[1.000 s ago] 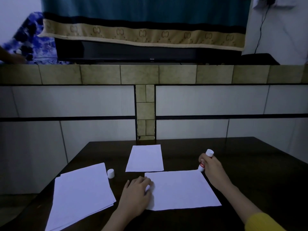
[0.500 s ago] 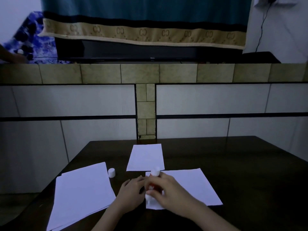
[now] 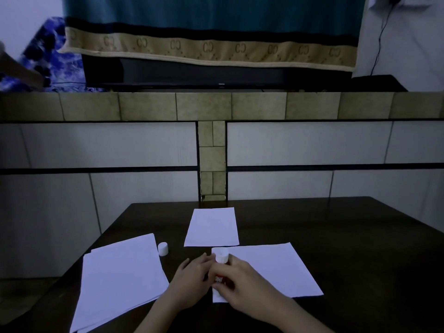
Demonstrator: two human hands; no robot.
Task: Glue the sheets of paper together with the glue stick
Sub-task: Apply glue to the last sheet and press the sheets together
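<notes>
A white sheet of paper [image 3: 274,267] lies on the dark table [image 3: 348,236] in front of me. My right hand [image 3: 242,284] grips a white glue stick [image 3: 220,267] with a red label, held nearly upright over the sheet's left edge. My left hand [image 3: 189,280] rests flat beside that edge, fingers touching the paper. The stick's lower end is hidden by my fingers. A second, smaller-looking sheet [image 3: 212,227] lies farther back. A stack of white sheets [image 3: 117,280] sits at the left, with the white cap [image 3: 163,249] standing beside it.
The table ends against a tiled low wall [image 3: 211,106] at the back. Its left edge runs diagonally near the stack. Dark bare tabletop spreads to the right of the sheet.
My right hand has carried the glue stick from the sheet's far right corner to its left edge, then shifted slightly along that edge. My left hand has stayed on the paper.
</notes>
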